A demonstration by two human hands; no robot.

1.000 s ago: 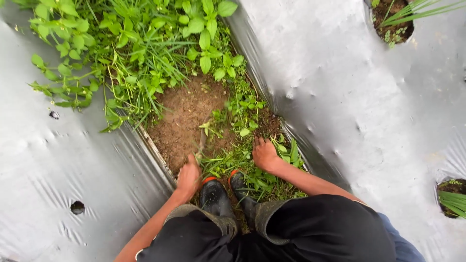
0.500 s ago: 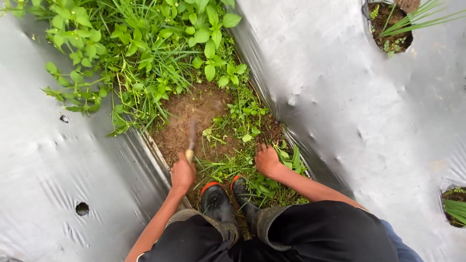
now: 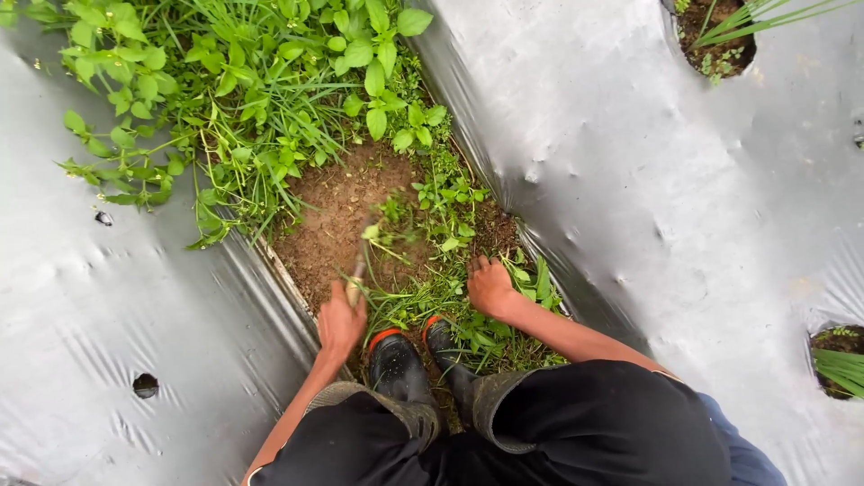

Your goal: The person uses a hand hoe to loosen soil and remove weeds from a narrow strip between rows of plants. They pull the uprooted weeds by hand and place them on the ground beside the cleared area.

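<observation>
I crouch in a furrow between two beds covered in silver plastic mulch point(image 3: 108, 297). My left hand point(image 3: 339, 322) grips the wooden handle of a small hand hoe point(image 3: 358, 268), whose blurred blade end lies over bare brown soil point(image 3: 328, 225) beside low weeds point(image 3: 441, 211). My right hand point(image 3: 490, 286) rests palm down on cut weeds and grass, fingers spread, holding nothing. Two black rubber boots with orange trim point(image 3: 396, 364) stand between my hands.
Tall weeds and grass point(image 3: 243, 81) fill the furrow ahead. The right-hand mulch sheet point(image 3: 666, 180) has planting holes with green shoots at top right point(image 3: 720, 36) and at the right edge point(image 3: 837, 360). A small hole point(image 3: 144, 385) pierces the left sheet.
The hoe in my left hand swung forward over the bare soil and then came back toward the weeds. My right hand stayed pressed on the ground.
</observation>
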